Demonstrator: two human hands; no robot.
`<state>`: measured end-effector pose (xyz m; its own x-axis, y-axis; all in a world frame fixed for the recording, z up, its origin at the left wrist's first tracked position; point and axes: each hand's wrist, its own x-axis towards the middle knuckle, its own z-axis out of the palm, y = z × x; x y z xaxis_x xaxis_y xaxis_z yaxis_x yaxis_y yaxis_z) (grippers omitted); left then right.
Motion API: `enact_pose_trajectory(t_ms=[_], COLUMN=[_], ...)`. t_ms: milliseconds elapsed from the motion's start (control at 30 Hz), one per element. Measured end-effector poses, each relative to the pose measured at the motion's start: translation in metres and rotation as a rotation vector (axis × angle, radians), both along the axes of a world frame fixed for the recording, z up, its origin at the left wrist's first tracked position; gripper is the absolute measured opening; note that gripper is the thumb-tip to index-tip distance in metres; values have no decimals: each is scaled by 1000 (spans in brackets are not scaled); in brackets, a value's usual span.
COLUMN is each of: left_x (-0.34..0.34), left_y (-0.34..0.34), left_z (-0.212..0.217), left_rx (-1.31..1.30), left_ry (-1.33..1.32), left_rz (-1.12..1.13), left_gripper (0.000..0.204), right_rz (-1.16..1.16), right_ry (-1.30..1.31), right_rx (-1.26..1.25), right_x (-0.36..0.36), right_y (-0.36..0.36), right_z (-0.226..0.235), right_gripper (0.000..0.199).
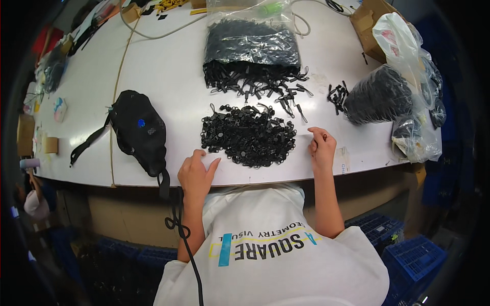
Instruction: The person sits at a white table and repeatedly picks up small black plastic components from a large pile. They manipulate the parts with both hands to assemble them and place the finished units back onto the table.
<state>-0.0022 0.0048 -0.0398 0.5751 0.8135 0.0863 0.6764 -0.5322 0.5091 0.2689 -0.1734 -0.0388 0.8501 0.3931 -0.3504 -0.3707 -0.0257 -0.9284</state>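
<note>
A heap of small black plastic pieces, some with rings or loops, lies on the white table in front of me. My left hand is at the heap's lower left, thumb and fingers apart, with nothing seen in it. To the right of the heap, my right hand is raised with curled fingers. A tiny dark spot shows at its fingertips; I cannot make out what it is. Beyond the heap, black cord-loop pulls spill from the mouth of a clear plastic bag full of them.
A black fabric pouch with a strap lies left of the heap; a black cord hangs near it. On the right are several loose black pulls, a wrapped black bundle and a cardboard box. Blue crates stand below.
</note>
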Motion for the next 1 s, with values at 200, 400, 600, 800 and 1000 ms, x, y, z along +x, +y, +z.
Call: enact_pose_trajectory(t_ms=[200, 400, 600, 800, 1000], left_x=[9, 13, 11, 12, 12], left_y=[1, 11, 11, 6, 9], left_z=[-1, -1, -6, 2, 0], left_rx=[18, 44, 58, 116, 170], left_ry=[41, 86, 58, 56, 60], left_rz=[-42, -120, -77, -80, -188], left_gripper=[34, 23, 22, 22, 16], right_rz=[120, 397, 581, 688, 865], right_ry=[82, 3, -147, -705, -899], right_rx=[159, 190, 74, -210, -298], right_x=[-31, -51, -61, -70, -70], right_y=[23, 30, 29, 29, 32], right_z=[20, 28, 32, 35, 31], right_gripper=[13, 14, 14, 17, 18])
